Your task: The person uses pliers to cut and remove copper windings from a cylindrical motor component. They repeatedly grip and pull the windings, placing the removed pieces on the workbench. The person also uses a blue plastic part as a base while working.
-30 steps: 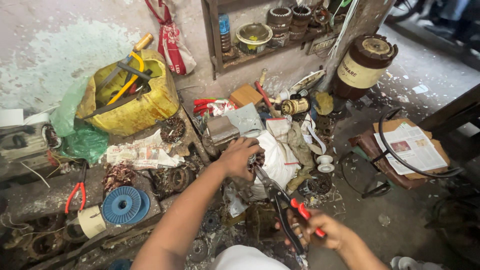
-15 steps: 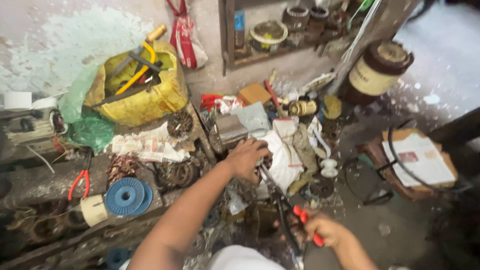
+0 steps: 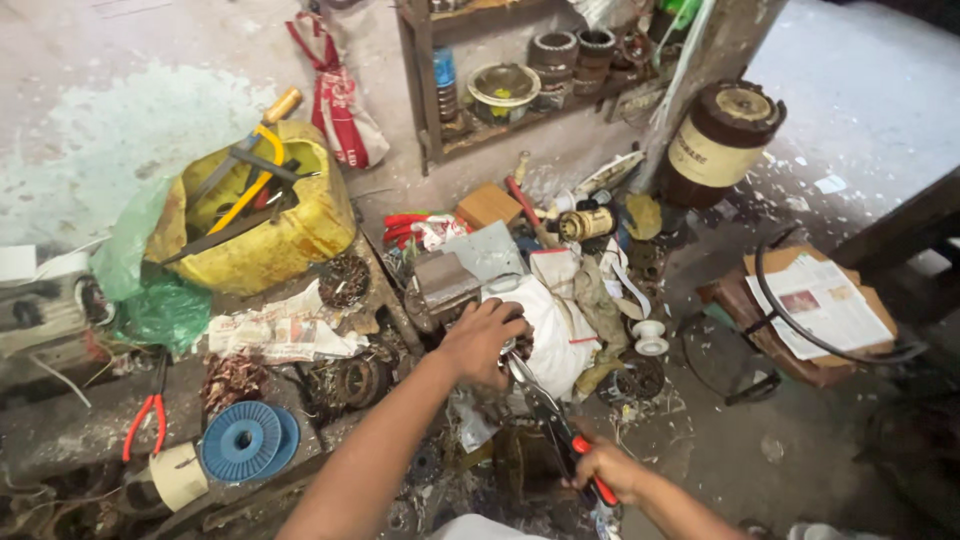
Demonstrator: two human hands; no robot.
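My left hand [image 3: 483, 338] is closed over a small dark metal part, mostly hidden under the fingers, just in front of a crumpled white cloth [image 3: 548, 330]. My right hand [image 3: 608, 470] grips the red handles of a pair of long metal snips [image 3: 545, 410]. The snips' blades point up and left and reach the part under my left hand. Both forearms come in from the bottom of the view. Below the hands lies a dark heap of metal parts and scrap.
A yellow bucket [image 3: 290, 235] of tools stands at the left. A blue spool [image 3: 243, 440] and red-handled pliers [image 3: 147, 420] lie lower left. Wooden shelves [image 3: 500, 120] with motor windings stand behind. A brown can [image 3: 715, 145] and a newspaper on cardboard [image 3: 820, 305] are at right.
The camera has tilted slightly and the view has shifted. My left hand stays on the part and my right hand keeps the snips; both have barely moved.
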